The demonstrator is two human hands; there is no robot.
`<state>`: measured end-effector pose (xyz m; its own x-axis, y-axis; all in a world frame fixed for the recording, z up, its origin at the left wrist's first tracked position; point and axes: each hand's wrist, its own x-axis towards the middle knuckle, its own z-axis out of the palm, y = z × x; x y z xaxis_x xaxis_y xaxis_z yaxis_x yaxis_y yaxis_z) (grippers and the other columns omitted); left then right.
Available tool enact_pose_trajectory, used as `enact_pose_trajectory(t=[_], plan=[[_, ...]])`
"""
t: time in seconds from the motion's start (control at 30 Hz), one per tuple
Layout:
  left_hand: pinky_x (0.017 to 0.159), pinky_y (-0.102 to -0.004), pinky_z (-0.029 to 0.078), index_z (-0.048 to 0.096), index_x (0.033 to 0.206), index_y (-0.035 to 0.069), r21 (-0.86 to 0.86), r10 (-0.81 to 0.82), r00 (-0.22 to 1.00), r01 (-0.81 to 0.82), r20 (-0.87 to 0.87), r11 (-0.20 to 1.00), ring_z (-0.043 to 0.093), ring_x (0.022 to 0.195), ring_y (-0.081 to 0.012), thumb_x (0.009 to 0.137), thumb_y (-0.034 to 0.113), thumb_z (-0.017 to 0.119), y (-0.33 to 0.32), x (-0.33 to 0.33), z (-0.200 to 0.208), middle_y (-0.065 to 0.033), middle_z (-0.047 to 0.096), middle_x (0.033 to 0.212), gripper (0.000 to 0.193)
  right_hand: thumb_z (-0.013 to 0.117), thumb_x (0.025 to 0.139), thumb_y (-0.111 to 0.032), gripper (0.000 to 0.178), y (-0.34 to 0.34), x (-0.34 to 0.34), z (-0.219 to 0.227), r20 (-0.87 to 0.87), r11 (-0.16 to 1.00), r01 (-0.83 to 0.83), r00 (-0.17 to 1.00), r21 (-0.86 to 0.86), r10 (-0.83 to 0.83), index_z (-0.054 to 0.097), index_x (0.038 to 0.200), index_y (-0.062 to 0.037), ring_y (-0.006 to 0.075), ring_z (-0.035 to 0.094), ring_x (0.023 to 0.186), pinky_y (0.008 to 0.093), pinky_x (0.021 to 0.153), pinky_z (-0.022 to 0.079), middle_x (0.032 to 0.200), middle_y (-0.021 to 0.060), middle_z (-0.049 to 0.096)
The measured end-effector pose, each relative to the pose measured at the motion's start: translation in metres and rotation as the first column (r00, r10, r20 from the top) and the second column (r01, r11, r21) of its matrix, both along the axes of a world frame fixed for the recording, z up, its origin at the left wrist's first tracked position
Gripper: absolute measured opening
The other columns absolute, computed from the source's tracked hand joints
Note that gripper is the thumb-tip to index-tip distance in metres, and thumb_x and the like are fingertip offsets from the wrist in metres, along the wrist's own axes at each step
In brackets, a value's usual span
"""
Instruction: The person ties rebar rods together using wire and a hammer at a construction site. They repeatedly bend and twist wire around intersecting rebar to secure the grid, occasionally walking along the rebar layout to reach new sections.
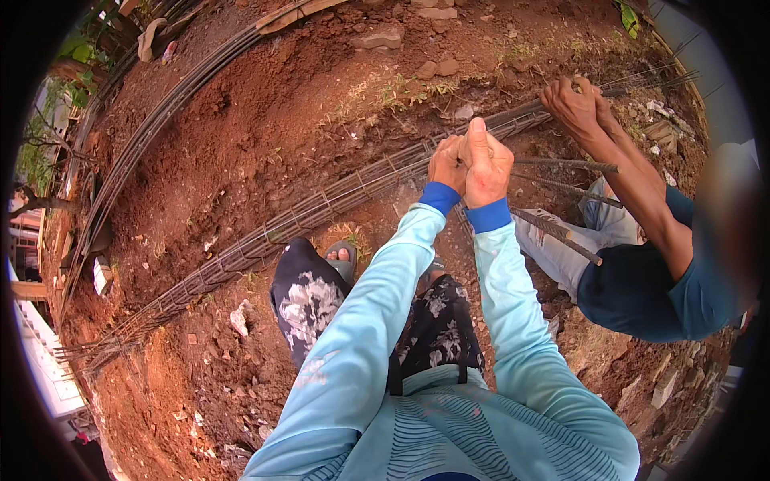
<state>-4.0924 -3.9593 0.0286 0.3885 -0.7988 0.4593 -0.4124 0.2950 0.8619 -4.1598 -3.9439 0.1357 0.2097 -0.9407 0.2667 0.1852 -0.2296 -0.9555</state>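
A long rusty rebar cage [321,204] lies across the red soil from lower left to upper right. My left hand [446,164] and my right hand [485,164] are closed side by side on the cage's bars at its middle; my right index finger points up. Both my arms wear light blue sleeves with dark blue cuffs. What sits inside my fists is hidden. To the right, another person in a dark blue shirt crouches with both hands [573,100] gripping the same cage further along.
A second bundle of long rebar [152,132] curves along the upper left. Loose bars [561,232] stick out near the other person's knees. Stones [377,36] and rubble dot the soil. My sandalled foot [341,256] stands just below the cage.
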Motion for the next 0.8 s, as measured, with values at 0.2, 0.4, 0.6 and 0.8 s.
enact_pose_trajectory(t=[0.2,0.4,0.6,0.8], plan=[[0.071,-0.0471,0.044,0.053,0.079,0.006,0.0,0.047,0.998,-0.047,0.034,0.999,0.053,0.086,-0.0394,0.083,0.022,0.064,0.052,-0.047,-0.027,-0.0139,0.056,0.085,0.02,0.045,0.106,-0.028,0.049,0.058,-0.046,-0.031,0.071,0.999,-0.033,0.997,-0.022,0.035,0.039,0.063,-0.0057,0.0072,0.028,0.063,0.0271,0.057,0.024,0.065,-0.0042,0.036],[0.07,-0.0478,0.044,0.052,0.081,0.006,0.014,0.069,0.998,-0.069,-0.004,0.997,0.053,0.087,-0.039,0.083,0.021,0.063,0.052,-0.043,-0.024,-0.0133,0.054,0.084,0.019,0.051,0.104,-0.027,0.043,0.05,-0.043,-0.038,0.105,0.998,-0.061,0.993,0.011,0.059,0.054,0.07,-0.0009,0.0057,0.041,0.069,0.0232,0.064,0.036,0.07,-0.0033,0.052],[0.072,-0.0487,0.045,0.055,0.086,0.006,0.072,0.105,0.994,-0.101,-0.043,0.992,0.055,0.088,-0.04,0.083,0.016,0.06,0.024,-0.02,-0.002,-0.0137,0.056,0.086,0.011,0.051,0.104,-0.03,0.044,0.011,-0.017,-0.02,0.043,0.996,-0.065,0.997,-0.067,0.068,0.048,0.068,-0.0043,0.0052,0.036,0.066,0.0236,0.059,0.029,0.069,-0.0043,0.045],[0.079,-0.0493,0.048,0.057,0.092,0.005,0.053,0.171,0.974,-0.165,-0.149,0.985,0.058,0.098,-0.0407,0.082,0.015,0.063,-0.053,0.034,0.043,-0.0156,0.062,0.096,0.015,0.045,0.103,-0.047,0.049,-0.08,0.043,0.015,-0.001,0.979,-0.162,0.987,-0.124,0.163,0.052,0.082,-0.004,0.0085,0.043,0.069,0.0244,0.062,0.034,0.073,-0.0006,0.048]])
